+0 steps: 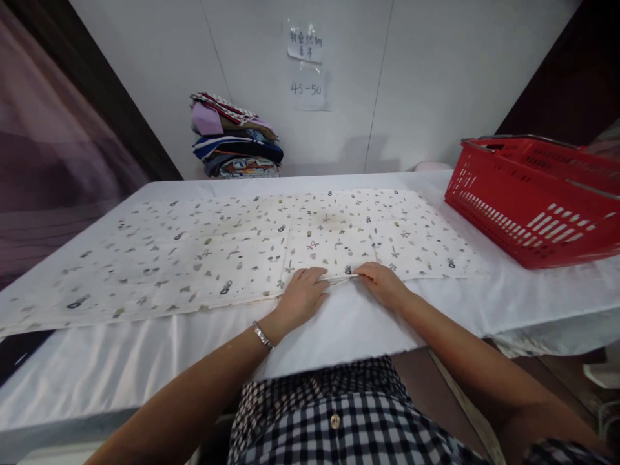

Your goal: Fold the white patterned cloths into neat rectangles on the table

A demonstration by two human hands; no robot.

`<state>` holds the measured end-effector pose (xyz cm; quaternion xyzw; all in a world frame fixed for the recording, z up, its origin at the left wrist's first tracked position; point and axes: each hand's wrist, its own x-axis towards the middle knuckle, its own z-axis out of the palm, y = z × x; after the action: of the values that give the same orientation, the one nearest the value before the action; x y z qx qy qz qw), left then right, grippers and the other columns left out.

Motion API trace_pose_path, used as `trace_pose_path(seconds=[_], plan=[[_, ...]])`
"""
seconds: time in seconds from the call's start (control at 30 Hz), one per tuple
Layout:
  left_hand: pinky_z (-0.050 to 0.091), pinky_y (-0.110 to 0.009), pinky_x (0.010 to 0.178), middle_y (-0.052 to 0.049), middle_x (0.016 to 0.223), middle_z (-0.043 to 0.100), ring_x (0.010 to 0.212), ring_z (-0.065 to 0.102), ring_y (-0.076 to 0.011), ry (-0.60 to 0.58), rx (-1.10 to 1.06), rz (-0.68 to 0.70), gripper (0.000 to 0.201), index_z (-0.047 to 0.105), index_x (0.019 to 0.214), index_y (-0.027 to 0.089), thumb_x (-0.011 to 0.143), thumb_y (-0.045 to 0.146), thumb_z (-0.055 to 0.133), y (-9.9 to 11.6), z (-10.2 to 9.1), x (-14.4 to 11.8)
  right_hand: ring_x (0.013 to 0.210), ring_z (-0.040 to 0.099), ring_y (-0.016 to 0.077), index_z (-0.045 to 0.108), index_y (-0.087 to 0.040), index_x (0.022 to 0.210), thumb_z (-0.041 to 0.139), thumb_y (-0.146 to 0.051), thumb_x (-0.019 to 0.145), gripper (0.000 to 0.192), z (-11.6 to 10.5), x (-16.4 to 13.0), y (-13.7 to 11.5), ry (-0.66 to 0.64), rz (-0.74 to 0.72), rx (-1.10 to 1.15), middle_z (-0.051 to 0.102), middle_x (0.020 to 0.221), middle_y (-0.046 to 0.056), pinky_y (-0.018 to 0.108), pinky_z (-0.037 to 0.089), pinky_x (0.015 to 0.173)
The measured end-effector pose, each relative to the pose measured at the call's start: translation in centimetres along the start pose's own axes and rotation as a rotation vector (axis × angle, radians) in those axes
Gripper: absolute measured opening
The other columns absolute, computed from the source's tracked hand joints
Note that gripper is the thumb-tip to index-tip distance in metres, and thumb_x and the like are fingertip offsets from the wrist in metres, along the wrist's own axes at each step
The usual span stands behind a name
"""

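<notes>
A cream cloth (232, 252) printed with small dark motifs lies spread flat across the white-covered table (145, 361). My left hand (303, 298) rests on the cloth's near edge at the middle, fingers curled over the hem. My right hand (385, 283) sits just to the right of it, pinching the same near edge. The two hands almost touch. A silver bracelet (262, 336) circles my left wrist.
A red plastic basket (537, 200) stands on the table at the right. A stack of folded fabrics (235, 137) sits at the back against the white wall. Paper notes (306, 64) hang on the wall above it. A dark curtain hangs at the left.
</notes>
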<state>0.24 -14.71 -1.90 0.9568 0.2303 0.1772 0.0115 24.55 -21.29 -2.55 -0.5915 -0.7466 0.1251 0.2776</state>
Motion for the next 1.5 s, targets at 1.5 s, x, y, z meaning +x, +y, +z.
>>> trace_pose_path(seconds=[1.5], plan=[[0.047,-0.039,0.077,-0.008,0.089,0.066,0.085,0.06,-0.0229,0.105,-0.006,0.21,0.019,0.063,0.084,0.016,0.085,0.013,0.045,2.9,3.1,5.0,0.117,0.049,0.0205,0.062,-0.019,0.112,0.046,-0.009,0.083,0.035,-9.5,-10.0,8.8,0.228,0.5,-0.58,0.058,0.125,0.009,0.038,0.037,0.097]])
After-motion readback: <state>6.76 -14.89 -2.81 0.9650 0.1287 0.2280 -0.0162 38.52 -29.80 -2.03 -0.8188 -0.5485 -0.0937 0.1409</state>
